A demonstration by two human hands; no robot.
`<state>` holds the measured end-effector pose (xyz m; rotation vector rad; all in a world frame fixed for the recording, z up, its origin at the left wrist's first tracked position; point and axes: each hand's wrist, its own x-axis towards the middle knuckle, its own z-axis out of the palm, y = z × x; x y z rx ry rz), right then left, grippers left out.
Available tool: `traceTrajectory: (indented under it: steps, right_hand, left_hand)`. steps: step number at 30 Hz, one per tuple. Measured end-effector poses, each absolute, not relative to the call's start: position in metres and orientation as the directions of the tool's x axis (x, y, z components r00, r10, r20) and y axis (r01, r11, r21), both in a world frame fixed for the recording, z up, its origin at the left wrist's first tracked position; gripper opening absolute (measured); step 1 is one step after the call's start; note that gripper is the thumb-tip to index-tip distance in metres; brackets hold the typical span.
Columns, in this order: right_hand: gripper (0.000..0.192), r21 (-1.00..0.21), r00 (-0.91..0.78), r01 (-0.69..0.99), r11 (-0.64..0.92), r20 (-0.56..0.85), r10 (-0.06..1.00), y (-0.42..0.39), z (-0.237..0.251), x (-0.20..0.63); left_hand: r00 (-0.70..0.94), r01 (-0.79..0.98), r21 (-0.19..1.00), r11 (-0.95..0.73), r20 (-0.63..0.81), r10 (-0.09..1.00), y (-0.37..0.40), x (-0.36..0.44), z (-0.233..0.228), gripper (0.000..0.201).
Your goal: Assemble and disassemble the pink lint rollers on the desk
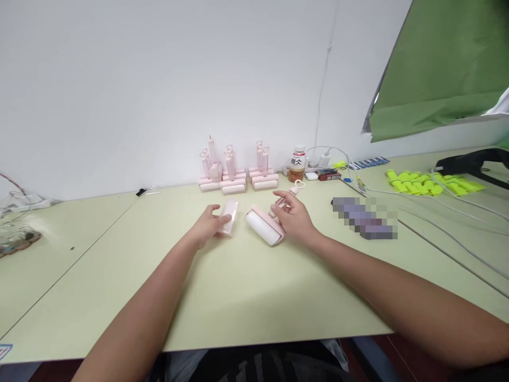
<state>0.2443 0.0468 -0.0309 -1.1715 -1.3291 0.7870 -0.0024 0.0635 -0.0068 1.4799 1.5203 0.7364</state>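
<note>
Currently, left hand (207, 227) rests fingers on pink cover (229, 216), lying flat on table (246, 297). Right hand (294, 217) loosely grips handle of lint roller (264, 227), apparently touching table. Bottle (297, 164) by wall holds amber liquid; 3 roller sets (234, 172) beside it.

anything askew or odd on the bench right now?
Nothing spilled or broken. One lint roller lies tipped on its side, angled, under the right hand, while the other rollers stand upright in a row by the wall. A loose pink cover lies apart from it, under the left hand.
</note>
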Motion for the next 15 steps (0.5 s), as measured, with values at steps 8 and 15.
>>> traceTrajectory:
  steps: [8,15]
  right_hand:
    - [0.062,-0.958,0.218,-0.237,0.162,0.110,0.970,0.052,-0.031,0.245]
    - [0.060,-0.950,0.215,-0.276,0.148,0.090,0.972,0.050,-0.032,0.239]
  left_hand:
    - [0.248,0.140,0.990,-0.010,-0.025,0.968,0.063,0.017,-0.027,0.061]
    - [0.323,0.171,0.984,-0.050,-0.008,0.946,0.063,0.018,-0.034,0.063]
